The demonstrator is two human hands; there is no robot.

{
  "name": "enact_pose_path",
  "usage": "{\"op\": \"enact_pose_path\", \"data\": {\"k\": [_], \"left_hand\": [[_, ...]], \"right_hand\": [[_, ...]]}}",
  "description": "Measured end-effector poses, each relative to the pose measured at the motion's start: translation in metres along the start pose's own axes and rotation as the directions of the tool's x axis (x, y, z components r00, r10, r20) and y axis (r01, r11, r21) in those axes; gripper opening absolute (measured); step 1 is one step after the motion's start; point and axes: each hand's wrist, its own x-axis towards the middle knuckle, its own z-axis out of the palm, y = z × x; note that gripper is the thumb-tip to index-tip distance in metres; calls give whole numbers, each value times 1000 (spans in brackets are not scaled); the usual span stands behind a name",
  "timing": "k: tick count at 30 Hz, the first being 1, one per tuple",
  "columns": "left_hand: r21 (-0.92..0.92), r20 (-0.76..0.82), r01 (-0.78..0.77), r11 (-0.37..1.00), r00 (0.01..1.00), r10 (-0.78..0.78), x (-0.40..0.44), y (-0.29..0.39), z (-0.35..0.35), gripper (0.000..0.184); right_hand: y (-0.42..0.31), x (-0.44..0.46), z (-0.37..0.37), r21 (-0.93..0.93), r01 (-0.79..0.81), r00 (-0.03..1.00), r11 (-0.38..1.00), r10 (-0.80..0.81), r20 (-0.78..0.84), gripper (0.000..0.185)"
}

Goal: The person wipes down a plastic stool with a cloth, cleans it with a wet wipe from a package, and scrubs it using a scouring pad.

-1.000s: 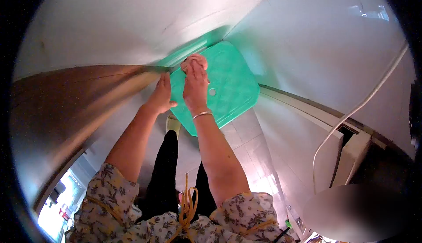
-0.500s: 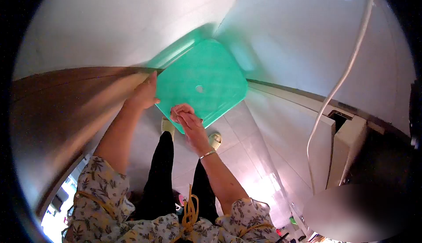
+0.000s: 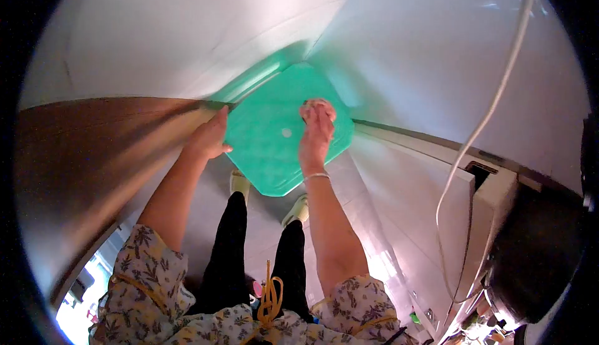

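A green plastic stool top (image 3: 262, 126) with a small round hole sits in the corner between two pale walls. My right hand (image 3: 317, 134) presses a crumpled pink cloth (image 3: 321, 106) onto its right part, fingers closed over the cloth. At the left edge of the green top rests my left hand (image 3: 213, 136), thumb apart from the fingers, with nothing held in it.
A brown wooden panel (image 3: 106, 151) runs along the left. On the right a white cable (image 3: 486, 120) hangs in front of the wall, near a pale ledge (image 3: 496, 211). My shoes (image 3: 297, 210) stand on the tiled floor below the green top.
My right hand with the cloth has gone from the far left part to the near edge, then up to the right part. My left hand stays by the left edge.
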Motion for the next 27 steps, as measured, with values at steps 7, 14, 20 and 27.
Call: {"op": "enact_pose_path", "data": {"k": [7, 14, 20, 27], "left_hand": [[166, 29, 64, 984, 997, -70, -9, 29, -22, 103], [-515, -64, -121, 849, 993, 103, -65, 61, 7, 70], [-955, 248, 120, 272, 826, 507, -162, 145, -37, 55], [-912, 38, -233, 338, 772, 635, -224, 212, -98, 31]], "right_hand": [[-26, -48, 20, -6, 430, 881, 903, -418, 221, 38], [-107, -128, -96, 668, -744, 615, -7, 384, 689, 35], [-168, -177, -172, 854, -370, 789, -364, 362, 497, 43], [-184, -233, -241, 844, -210, 950, -494, 102, 295, 43]]}}
